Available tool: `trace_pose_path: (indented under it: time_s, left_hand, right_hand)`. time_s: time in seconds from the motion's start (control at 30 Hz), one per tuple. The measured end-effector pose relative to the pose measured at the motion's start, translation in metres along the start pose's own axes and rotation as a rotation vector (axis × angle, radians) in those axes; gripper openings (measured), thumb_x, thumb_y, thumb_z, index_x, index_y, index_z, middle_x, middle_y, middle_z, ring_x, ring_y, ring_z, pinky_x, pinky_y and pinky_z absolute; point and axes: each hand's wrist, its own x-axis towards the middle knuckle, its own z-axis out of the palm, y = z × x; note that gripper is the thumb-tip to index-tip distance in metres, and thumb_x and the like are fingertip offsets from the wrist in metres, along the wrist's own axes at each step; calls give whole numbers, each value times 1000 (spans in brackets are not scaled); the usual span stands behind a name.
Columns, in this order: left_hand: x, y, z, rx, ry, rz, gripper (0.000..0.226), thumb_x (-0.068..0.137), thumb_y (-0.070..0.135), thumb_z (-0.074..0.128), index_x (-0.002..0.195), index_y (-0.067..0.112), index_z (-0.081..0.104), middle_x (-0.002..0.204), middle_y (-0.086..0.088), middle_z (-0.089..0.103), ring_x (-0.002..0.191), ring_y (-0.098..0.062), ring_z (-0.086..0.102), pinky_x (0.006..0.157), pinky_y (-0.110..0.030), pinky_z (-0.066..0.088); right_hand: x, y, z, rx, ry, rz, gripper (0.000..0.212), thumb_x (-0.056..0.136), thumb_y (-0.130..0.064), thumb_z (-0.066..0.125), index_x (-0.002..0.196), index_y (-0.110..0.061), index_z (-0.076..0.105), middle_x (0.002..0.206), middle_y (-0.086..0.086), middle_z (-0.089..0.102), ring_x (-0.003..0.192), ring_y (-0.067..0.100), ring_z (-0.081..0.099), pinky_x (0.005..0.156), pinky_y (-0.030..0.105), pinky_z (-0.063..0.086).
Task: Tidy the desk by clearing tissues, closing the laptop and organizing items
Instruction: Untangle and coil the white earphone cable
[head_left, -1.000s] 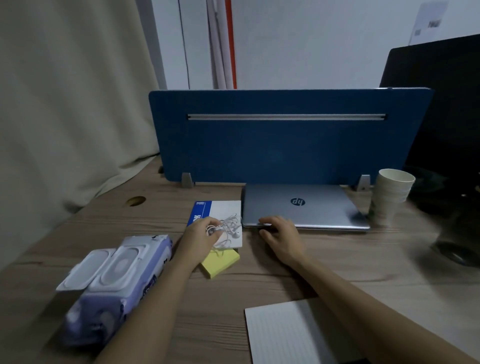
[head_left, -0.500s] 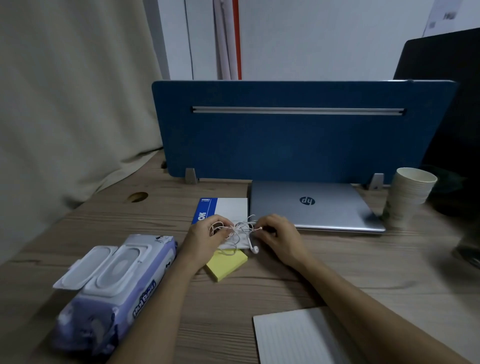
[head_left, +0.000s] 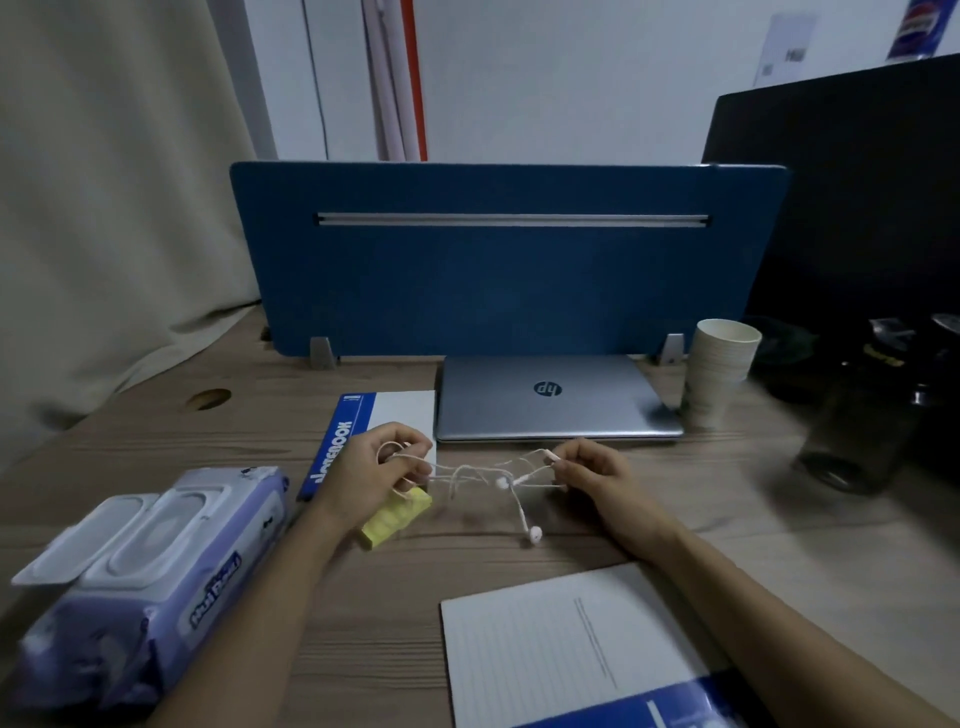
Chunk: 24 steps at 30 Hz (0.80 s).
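Both hands have drawn apart since a moment ago, stretching the tangled white wired earphones (head_left: 498, 480) out between them above the wooden desk (head_left: 260, 436). Her or his left hand (head_left: 382, 465) curls round a loop of cord over the yellow sticky-note pad (head_left: 397, 517), while the right hand (head_left: 592, 475) pinches the plug end; one earbud dangles down almost to the desk.

Pulling further could, I'd say, tighten the knot in the middle rather than free it, and the hanging bud might snag or knock the pad.

Just behind, the closed silver laptop (head_left: 550, 402) lies flat against the blue felt divider (head_left: 509, 260), beside a blue-and-white notebook (head_left: 384, 415). A stack of paper cups (head_left: 719, 369) stands right of the laptop, a dark bottle (head_left: 857, 431) further right. Near the left forearm sits a purple wet-wipe pack (head_left: 140, 582), lid open; a lined open notebook (head_left: 566, 644) lies nearest me. Nothing blocks the hands.
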Motion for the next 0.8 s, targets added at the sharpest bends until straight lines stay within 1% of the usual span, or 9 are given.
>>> trace_pose_path:
  time_s: [0.13, 0.23, 0.3, 0.4, 0.47, 0.53, 0.63, 0.73, 0.8]
  left_hand:
    - [2, -6, -2, 22, -15, 14, 7, 90, 8, 68, 93, 13, 71, 86, -5, 73, 68, -17, 72, 57, -18, 53]
    - [2, -10, -5, 88, -46, 33, 9, 88, 9, 70, 93, 15, 72, 89, 5, 73, 68, -12, 71, 58, -17, 53]
    - [2, -12, -6, 99, -46, 39, 8, 87, 10, 71, 93, 16, 72, 88, 8, 74, 68, -11, 70, 58, -16, 53]
    - [2, -11, -7, 95, -49, 36, 7, 88, 8, 69, 91, 14, 72, 83, 7, 75, 66, -8, 70, 56, -16, 53]
    - [0, -10, -7, 103, -53, 38, 8, 91, 9, 66, 93, 13, 71, 83, 4, 75, 67, -8, 70, 57, -16, 53]
    - [1, -10, -9, 112, -54, 36, 8, 90, 10, 66, 94, 14, 72, 86, 5, 75, 70, -8, 71, 58, -15, 53]
    - [1, -10, -9, 173, -81, 39, 11, 85, 11, 74, 91, 21, 73, 90, 11, 74, 80, -5, 70, 63, -14, 53]
    - [2, -9, -8, 307, -154, 62, 18, 78, 20, 81, 90, 31, 74, 93, 14, 73, 88, -1, 66, 68, -10, 49]
    - [1, -6, -9, 396, -191, 73, 26, 73, 29, 85, 93, 38, 72, 96, 19, 71, 90, 2, 64, 72, -12, 47]
  right_hand:
    - [-2, 5, -8, 286, 32, 47, 8, 91, -10, 60, 83, -9, 63, 70, 9, 58, 69, 25, 57, 65, 26, 51]
    - [4, 6, -12, 245, 177, 38, 15, 96, -10, 54, 83, -11, 60, 71, 5, 65, 77, 23, 66, 72, 31, 54]
    - [6, 7, -15, 211, 242, 21, 16, 97, -13, 54, 82, -13, 59, 65, 3, 60, 74, 23, 66, 74, 35, 53]
    - [5, 4, -15, 205, 192, 22, 16, 93, -24, 62, 80, -15, 63, 62, 2, 55, 65, 24, 62, 73, 41, 52]
    - [2, 3, -12, 211, 111, 22, 18, 85, -33, 72, 81, -17, 65, 67, -1, 57, 67, 23, 63, 72, 38, 55]
    - [3, 2, -10, 186, 87, 5, 15, 83, -26, 74, 85, -15, 64, 70, 0, 61, 67, 20, 64, 70, 34, 56]
    - [4, 4, -11, 81, 157, -10, 7, 92, -3, 61, 86, -7, 61, 66, 6, 59, 60, 19, 60, 64, 31, 51]
    - [6, 6, -12, -102, 173, 22, 5, 93, -2, 59, 91, -3, 64, 74, 13, 64, 62, 18, 62, 63, 27, 51]
    - [8, 7, -11, -337, 202, 4, 8, 92, -8, 61, 98, -6, 66, 87, 14, 66, 66, 9, 63, 67, 22, 50]
